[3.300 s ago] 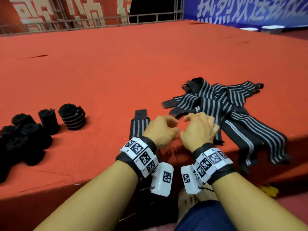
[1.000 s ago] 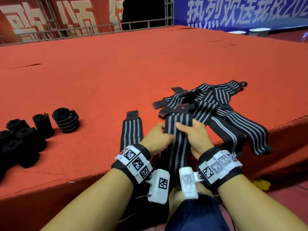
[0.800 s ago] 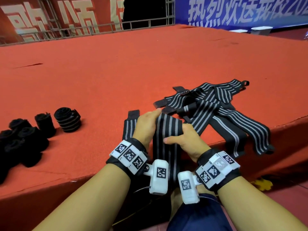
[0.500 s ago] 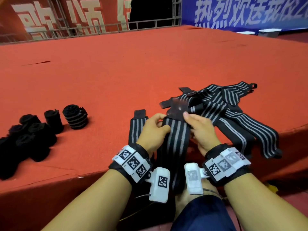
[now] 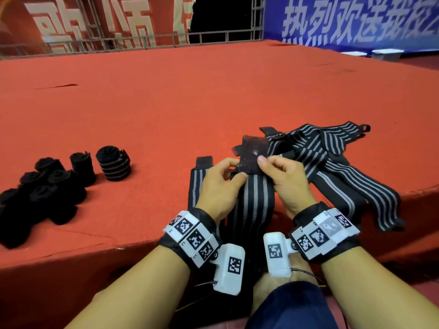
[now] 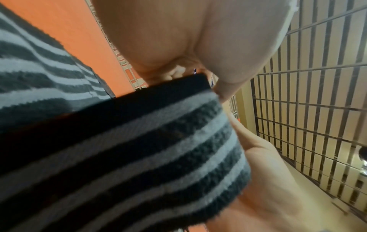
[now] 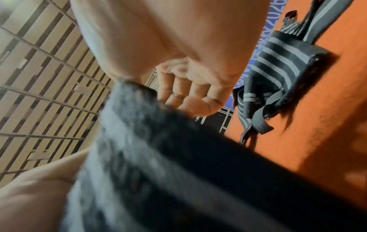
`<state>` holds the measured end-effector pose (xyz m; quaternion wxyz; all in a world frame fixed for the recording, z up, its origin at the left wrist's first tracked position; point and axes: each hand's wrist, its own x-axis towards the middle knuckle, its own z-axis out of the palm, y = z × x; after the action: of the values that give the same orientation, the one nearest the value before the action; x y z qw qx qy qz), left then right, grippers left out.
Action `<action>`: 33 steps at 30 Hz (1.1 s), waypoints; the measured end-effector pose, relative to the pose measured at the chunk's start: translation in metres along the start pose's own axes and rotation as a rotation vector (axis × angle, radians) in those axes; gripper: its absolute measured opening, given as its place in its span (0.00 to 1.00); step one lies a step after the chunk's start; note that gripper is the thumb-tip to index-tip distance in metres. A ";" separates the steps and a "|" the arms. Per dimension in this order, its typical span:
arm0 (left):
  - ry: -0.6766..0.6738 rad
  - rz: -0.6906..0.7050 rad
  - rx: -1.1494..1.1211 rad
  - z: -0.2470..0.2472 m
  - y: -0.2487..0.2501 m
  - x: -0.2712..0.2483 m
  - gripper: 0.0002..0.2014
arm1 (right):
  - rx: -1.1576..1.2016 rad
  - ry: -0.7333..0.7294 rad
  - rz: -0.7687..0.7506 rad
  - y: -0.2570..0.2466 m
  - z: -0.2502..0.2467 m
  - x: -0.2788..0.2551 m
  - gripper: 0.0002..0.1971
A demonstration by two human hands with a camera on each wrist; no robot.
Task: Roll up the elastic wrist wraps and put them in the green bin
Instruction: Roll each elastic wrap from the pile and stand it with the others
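The left hand (image 5: 219, 186) and the right hand (image 5: 288, 184) both pinch one wrist wrap (image 5: 251, 200), each with a thumb on top and curled fingers under it. It is a long, flat, stretchy band, black with four thin grey stripes. Its far end is a plain dark patch (image 5: 251, 151) with a rough, fuzzy look, and it sticks up just past the fingertips. The rest of the band hangs down between the two wrists, over the edge of the worktop (image 5: 166, 96). In both wrist views the stripes look thick and knitted.

The worktop is covered in red, flat, felt-like cloth.

Just left of the left hand lies one more flat striped wrap (image 5: 197, 184), touching the hand. To the right of the right hand, and a bit beyond it, is a messy pile of loose wraps (image 5: 332, 167), crossed over each other; I cannot count them for sure. Some ends hang off the edge.

Well off to the left of the left hand sit the rolled wraps (image 5: 54, 186), short, fat, round bundles. About nine show, but the dark ones blur together. The nearest roll (image 5: 113, 163) shows its grey stripes clearly.
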<state>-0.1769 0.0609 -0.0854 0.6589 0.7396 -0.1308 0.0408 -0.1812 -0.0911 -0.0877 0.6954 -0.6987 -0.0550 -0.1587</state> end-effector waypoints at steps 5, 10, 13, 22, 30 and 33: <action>0.035 0.004 -0.064 -0.005 0.002 0.001 0.08 | -0.039 -0.096 -0.013 -0.007 0.007 0.002 0.34; -0.004 -0.088 -0.206 -0.018 0.004 0.000 0.08 | 0.024 -0.179 0.020 -0.012 0.020 0.009 0.32; -0.043 -0.111 -0.265 -0.030 0.008 -0.002 0.07 | 0.047 -0.180 0.054 -0.013 0.032 0.012 0.22; 0.066 -0.156 -0.237 -0.066 0.000 0.005 0.11 | -0.059 -0.100 0.084 -0.002 0.080 0.046 0.16; 0.100 -0.260 -0.037 -0.088 -0.043 0.034 0.14 | -0.265 -0.216 0.248 0.043 0.097 0.076 0.12; 0.081 -0.318 0.021 -0.096 -0.061 0.047 0.12 | -0.370 -0.232 0.246 0.068 0.099 0.088 0.12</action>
<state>-0.1058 0.1545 -0.1212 0.6539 0.7557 0.0151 -0.0330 -0.0635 -0.0072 -0.1243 0.5587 -0.8291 -0.0192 0.0009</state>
